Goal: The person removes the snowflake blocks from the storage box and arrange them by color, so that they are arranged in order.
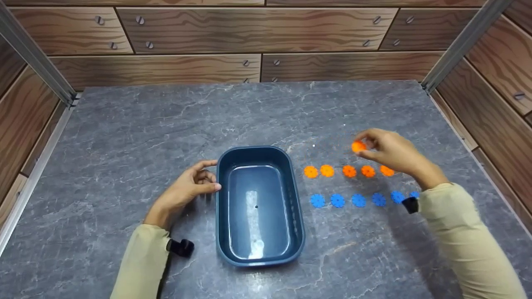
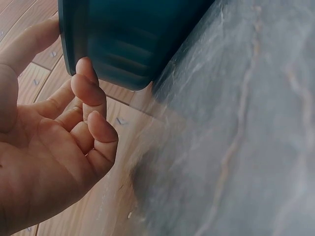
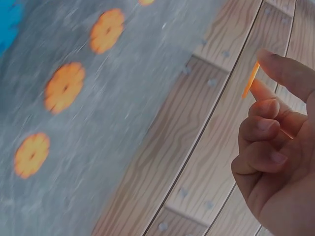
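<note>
In the head view, my left hand touches the left side of a dark blue plastic basin with the thumb and forefinger. The other fingers are bent beside its outer wall, as the left wrist view shows. My right hand pinches an orange notched disc between thumb and forefinger, above the table. Edge-on, the same disc shows in the right wrist view. Below that hand lies a row of orange discs, the rightmost partly hidden by the wrist. Nearer the front runs a row of blue discs.
The basin stands on a grey marbled tabletop. Wood-patterned panels enclose the back and sides, with metal rails at the corners. A black wrist strap piece overlaps the right end of the blue row.
</note>
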Motion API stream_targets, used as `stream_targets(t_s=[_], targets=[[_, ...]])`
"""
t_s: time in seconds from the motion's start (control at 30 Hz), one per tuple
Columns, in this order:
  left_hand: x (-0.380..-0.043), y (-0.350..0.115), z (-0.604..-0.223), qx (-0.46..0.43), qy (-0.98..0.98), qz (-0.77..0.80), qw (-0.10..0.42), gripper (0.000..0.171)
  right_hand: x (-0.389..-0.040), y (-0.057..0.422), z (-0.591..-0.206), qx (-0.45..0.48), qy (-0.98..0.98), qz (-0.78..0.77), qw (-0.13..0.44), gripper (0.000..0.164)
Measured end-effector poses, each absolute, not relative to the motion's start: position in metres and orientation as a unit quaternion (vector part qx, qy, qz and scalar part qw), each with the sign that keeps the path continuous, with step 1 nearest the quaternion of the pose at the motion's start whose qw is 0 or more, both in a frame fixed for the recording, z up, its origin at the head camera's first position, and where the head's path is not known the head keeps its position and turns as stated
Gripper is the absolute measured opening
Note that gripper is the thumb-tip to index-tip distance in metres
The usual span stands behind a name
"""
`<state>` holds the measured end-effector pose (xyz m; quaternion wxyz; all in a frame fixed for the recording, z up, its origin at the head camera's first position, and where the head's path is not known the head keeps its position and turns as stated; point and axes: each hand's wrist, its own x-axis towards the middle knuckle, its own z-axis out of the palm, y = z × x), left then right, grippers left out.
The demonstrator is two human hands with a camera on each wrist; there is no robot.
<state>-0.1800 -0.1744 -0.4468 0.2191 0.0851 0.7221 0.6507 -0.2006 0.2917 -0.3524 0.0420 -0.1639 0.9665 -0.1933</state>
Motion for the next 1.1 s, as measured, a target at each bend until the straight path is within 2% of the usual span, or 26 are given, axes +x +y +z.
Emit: stream_targets(t_s=[0.6, 1.1], targets=[[-0.18, -0.175, -0.448, 0.087, 0.719, 0.655, 0.217, 0.069, -0.203, 0.368, -0.371, -0.07, 0.976, -0.198, 0.056, 0.034], [-0.18, -0.175, -0.447, 0.088, 0.719, 0.654, 0.216, 0.068, -0.201, 0.406, -0.4, -0.044, 0.975, -0.198, 0.091, 0.033]])
